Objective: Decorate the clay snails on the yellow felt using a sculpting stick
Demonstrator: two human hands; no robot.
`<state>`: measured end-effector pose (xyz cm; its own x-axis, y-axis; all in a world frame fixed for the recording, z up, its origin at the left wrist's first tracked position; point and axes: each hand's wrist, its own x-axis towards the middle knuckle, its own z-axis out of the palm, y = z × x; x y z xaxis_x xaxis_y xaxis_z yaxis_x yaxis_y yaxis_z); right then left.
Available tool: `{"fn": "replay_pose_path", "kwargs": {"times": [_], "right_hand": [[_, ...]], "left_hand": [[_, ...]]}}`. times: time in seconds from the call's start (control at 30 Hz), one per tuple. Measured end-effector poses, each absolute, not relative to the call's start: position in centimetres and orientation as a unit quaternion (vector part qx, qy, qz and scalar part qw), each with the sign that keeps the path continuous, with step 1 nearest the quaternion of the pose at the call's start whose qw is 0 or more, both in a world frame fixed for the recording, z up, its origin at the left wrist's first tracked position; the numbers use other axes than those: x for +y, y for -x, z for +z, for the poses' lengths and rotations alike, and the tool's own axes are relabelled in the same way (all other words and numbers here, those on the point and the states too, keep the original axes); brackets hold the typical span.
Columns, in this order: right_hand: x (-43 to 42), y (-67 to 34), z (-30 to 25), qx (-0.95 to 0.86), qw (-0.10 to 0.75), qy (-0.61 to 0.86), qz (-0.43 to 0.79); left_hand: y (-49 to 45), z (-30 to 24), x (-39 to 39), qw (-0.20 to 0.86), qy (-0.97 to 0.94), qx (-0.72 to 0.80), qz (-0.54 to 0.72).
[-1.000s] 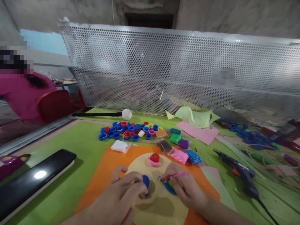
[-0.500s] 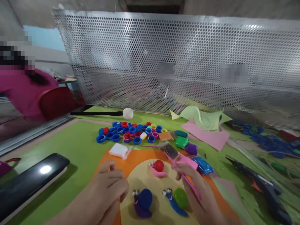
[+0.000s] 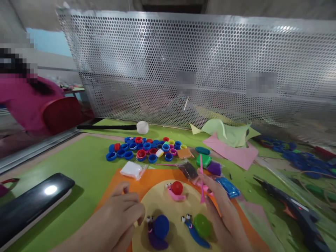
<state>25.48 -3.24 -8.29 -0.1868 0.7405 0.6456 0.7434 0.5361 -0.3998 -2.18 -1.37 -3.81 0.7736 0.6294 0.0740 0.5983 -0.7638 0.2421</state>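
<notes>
My right hand (image 3: 220, 206) grips a thin pink plastic modelling tool (image 3: 201, 180), held nearly upright between thumb and fingers. On the left, my left hand (image 3: 122, 211) is closed with curled fingers; whatever may be in them is hidden. Between the hands, a round yellow sheet (image 3: 149, 189) lies on an orange sheet (image 3: 112, 185). On it sit three clay snails: a pink one with a red shell (image 3: 176, 189), a purple one with a blue shell (image 3: 160, 229), and a blue one with a green shell (image 3: 201, 225). The blue snail is beside my right hand.
Bottle caps (image 3: 147, 146) cluster behind the sheets. Clay packets, such as a white one (image 3: 132, 169) and a blue one (image 3: 228, 187), surround them. A phone (image 3: 34, 206) lies left, a glue gun (image 3: 291, 210) right. A perforated metal panel (image 3: 157, 63) stands behind; a person in pink sits left.
The pink tool has turned from a slant to nearly upright in my right hand, whose fingers have shifted upward. My left hand has barely moved.
</notes>
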Motion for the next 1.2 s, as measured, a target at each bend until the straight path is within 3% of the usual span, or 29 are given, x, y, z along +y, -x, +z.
{"fn": "replay_pose_path", "kwargs": {"times": [0.27,0.63,1.2], "right_hand": [[-2.5,-25.6,-8.6,-0.722,0.451,0.523,-0.043],[-2.6,-25.7,-9.2,-0.703,0.472,0.527,0.075],[-2.2,-26.0,-9.2,-0.759,0.375,0.529,-0.058]], "left_hand": [[1.9,-5.0,-0.6,0.079,-0.916,0.375,0.123],[1.8,-6.0,0.6,0.105,-0.882,0.424,0.179],[2.8,-5.7,2.8,0.034,-0.778,0.602,0.177]]}}
